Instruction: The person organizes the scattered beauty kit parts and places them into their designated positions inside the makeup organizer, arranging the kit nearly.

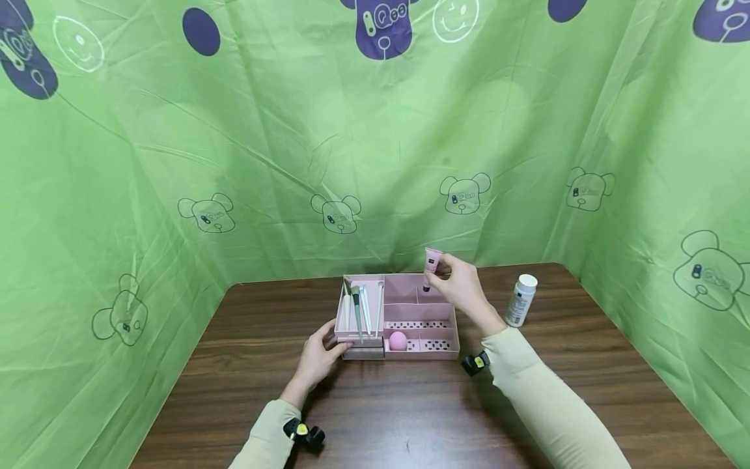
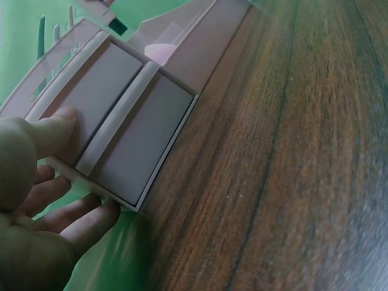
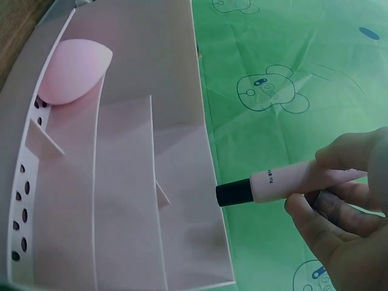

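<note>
A pink desktop organizer (image 1: 420,331) stands on the wooden table. My left hand (image 1: 316,357) holds its left front corner, the thumb on the upper drawer (image 2: 100,85) front and the fingers along the side. Above the back right compartments, my right hand (image 1: 463,286) pinches a small pink squeeze tube (image 3: 285,182) between thumb and fingers. The tube's black cap (image 3: 234,193) points down, apart from the organizer. A pink makeup sponge (image 1: 398,341) sits in the front compartment. Several makeup brushes (image 1: 357,306) lie in the tray over the drawers.
To the right of the organizer a white bottle (image 1: 520,301) stands on the table (image 1: 398,410). Green printed curtains (image 1: 398,156) hang behind and on both sides. Thin dividers (image 3: 159,200) split the organizer's right half.
</note>
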`<state>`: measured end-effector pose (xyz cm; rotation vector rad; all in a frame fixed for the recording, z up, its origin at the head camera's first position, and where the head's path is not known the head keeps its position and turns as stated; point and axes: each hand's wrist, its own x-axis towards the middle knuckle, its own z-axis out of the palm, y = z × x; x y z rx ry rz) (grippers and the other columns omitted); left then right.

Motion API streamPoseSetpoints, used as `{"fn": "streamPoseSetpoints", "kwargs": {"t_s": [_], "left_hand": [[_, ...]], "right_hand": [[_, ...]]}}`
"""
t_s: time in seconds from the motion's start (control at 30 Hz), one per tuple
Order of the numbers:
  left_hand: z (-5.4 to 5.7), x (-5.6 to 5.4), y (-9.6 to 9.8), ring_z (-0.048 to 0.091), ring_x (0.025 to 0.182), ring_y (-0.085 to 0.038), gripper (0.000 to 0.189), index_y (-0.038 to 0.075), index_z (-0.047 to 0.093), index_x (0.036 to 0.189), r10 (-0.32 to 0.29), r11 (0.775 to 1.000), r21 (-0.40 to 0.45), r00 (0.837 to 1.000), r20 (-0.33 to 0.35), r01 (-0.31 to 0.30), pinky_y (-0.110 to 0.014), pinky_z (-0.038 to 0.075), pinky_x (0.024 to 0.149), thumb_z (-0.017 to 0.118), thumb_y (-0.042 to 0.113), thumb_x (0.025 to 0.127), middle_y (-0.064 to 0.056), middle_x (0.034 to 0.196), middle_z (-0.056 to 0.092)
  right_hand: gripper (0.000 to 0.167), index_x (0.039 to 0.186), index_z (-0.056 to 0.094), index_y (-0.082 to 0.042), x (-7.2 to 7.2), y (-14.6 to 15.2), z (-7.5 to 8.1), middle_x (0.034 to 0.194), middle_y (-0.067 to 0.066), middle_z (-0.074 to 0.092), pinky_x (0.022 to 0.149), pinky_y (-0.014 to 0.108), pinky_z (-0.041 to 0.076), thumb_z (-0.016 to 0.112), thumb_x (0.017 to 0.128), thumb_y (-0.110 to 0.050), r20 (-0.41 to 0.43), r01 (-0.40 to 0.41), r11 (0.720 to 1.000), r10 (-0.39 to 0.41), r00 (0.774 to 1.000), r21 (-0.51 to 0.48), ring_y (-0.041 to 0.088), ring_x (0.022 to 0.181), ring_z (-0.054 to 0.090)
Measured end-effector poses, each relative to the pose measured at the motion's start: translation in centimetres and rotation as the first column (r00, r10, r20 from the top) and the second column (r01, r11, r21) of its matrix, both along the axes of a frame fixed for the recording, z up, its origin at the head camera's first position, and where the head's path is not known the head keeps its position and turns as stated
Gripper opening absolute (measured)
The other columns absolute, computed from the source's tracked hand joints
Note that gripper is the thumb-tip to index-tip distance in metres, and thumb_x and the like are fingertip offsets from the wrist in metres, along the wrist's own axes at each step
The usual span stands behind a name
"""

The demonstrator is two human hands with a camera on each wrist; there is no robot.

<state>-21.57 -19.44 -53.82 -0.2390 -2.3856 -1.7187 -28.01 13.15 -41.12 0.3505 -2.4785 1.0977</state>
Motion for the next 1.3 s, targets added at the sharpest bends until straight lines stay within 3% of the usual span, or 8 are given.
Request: {"fn": "streamPoseSetpoints", "kwargs": {"t_s": [0.3, 0.57, 0.67, 0.9, 1.3], "left_hand": [[0.2, 0.1, 0.2, 0.062, 0.115, -0.036, 0.062, -0.001, 0.051, 0.137, 0.013, 1.000, -0.012, 1.000, 0.008, -0.013, -0.031, 0.056, 0.090, 0.077, 0.002, 0.081, -0.024, 0.124, 0.064], [3.1, 1.8, 1.0, 0.061, 0.115, -0.040, 0.060, -0.008, 0.049, 0.136, -0.035, 0.999, -0.009, 0.999, 0.008, 0.035, -0.033, 0.056, 0.091, 0.074, -0.002, 0.082, -0.030, 0.124, 0.061], [3.4, 2.1, 1.0, 0.060, 0.116, -0.039, 0.060, -0.008, 0.048, 0.136, -0.035, 0.999, 0.002, 0.999, 0.027, 0.035, -0.033, 0.056, 0.092, 0.074, -0.001, 0.082, -0.029, 0.125, 0.061], [3.5, 2.0, 0.9, 0.059, 0.117, -0.040, 0.060, -0.007, 0.048, 0.137, -0.033, 0.999, 0.013, 0.999, 0.029, 0.033, -0.031, 0.056, 0.091, 0.074, -0.002, 0.083, -0.029, 0.126, 0.060], [3.7, 2.2, 0.8, 0.060, 0.117, -0.041, 0.060, -0.007, 0.048, 0.137, -0.029, 1.000, 0.007, 0.999, 0.034, 0.029, -0.033, 0.056, 0.091, 0.073, -0.002, 0.083, -0.030, 0.125, 0.061]], "right_hand": [[0.019, 0.096, 0.067, -0.011, 0.0, -1.2, -0.4, 0.093, 0.007, 0.074, 0.080, 0.039, 0.059, 0.075, 0.083, -0.023, 0.017, -0.018, 1.000, 0.018, 1.000, -0.007, 0.021, 0.082, 0.071], [0.018, 0.094, 0.067, -0.013, -0.6, -1.7, -1.3, 0.091, 0.005, 0.075, 0.080, 0.041, 0.058, 0.076, 0.082, -0.023, 0.026, -0.030, 0.999, 0.030, 0.999, 0.012, 0.021, 0.082, 0.070], [0.018, 0.094, 0.067, -0.014, -1.0, -2.0, -1.8, 0.092, 0.004, 0.074, 0.080, 0.041, 0.058, 0.076, 0.082, -0.025, 0.042, -0.037, 0.999, 0.036, 0.998, 0.019, 0.021, 0.083, 0.070], [0.019, 0.096, 0.067, -0.015, -1.5, -2.5, -2.7, 0.093, 0.004, 0.074, 0.082, 0.042, 0.058, 0.075, 0.082, -0.026, 0.082, -0.032, 0.999, 0.030, 0.996, 0.019, 0.022, 0.085, 0.069], [0.025, 0.103, 0.068, -0.008, -1.9, -2.9, -3.9, 0.090, 0.006, 0.074, 0.074, 0.035, 0.059, 0.075, 0.083, -0.021, 0.134, -0.063, 0.998, 0.059, 0.989, 0.025, 0.019, 0.079, 0.068]]}}
